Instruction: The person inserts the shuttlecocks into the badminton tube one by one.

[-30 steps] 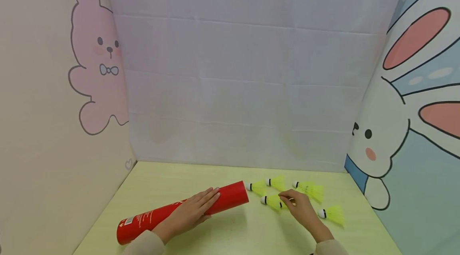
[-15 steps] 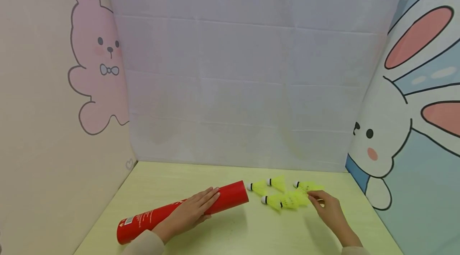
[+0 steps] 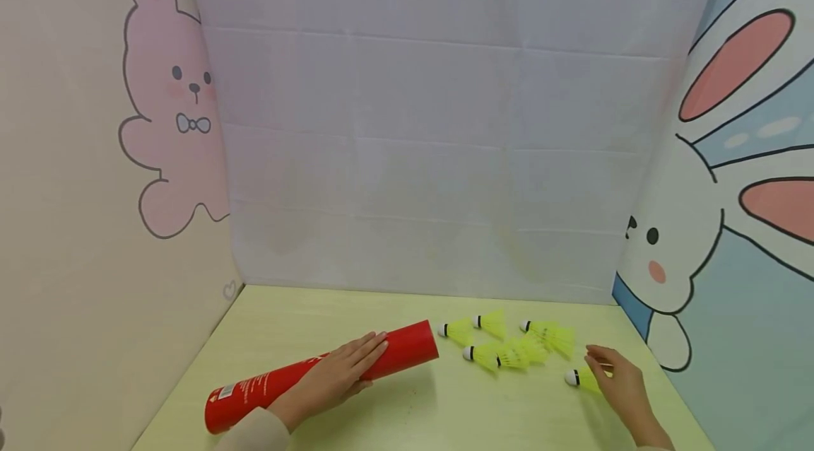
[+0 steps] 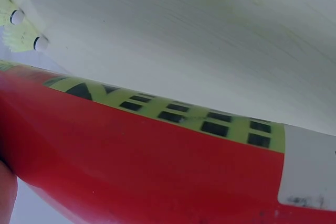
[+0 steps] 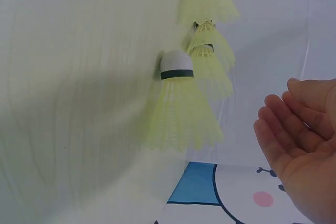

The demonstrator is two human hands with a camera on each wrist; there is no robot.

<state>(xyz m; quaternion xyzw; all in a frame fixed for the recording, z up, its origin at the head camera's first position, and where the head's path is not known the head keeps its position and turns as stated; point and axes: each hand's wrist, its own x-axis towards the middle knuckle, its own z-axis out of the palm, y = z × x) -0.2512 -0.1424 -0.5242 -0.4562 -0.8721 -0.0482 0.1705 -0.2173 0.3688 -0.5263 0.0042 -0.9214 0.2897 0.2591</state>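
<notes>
A long red shuttlecock tube (image 3: 407,349) lies slantwise on the table. My left hand (image 3: 337,373) rests on its middle, fingers straight over the top and the thumb at the near side. The left wrist view shows the tube (image 4: 147,166) close up, with a checked yellow-green band. My right hand (image 3: 617,379) hovers over a yellow shuttlecock (image 3: 581,379) and hides part of its skirt. In the right wrist view my right hand (image 5: 304,135) has loosely bent fingers, holds nothing and is apart from that white-tipped shuttlecock (image 5: 184,111).
Several other yellow shuttlecocks, such as one by the tube's end (image 3: 455,331) and one farther right (image 3: 552,336), lie between the tube and my right hand. A white sheet (image 3: 413,154) hangs behind the pale table (image 3: 470,416). Rabbit-painted walls (image 3: 750,338) stand on both sides.
My right hand has moved rightward, from the middle shuttlecocks to above the rightmost one. The shuttlecocks it covered now show. My left hand and the tube stay nearly still.
</notes>
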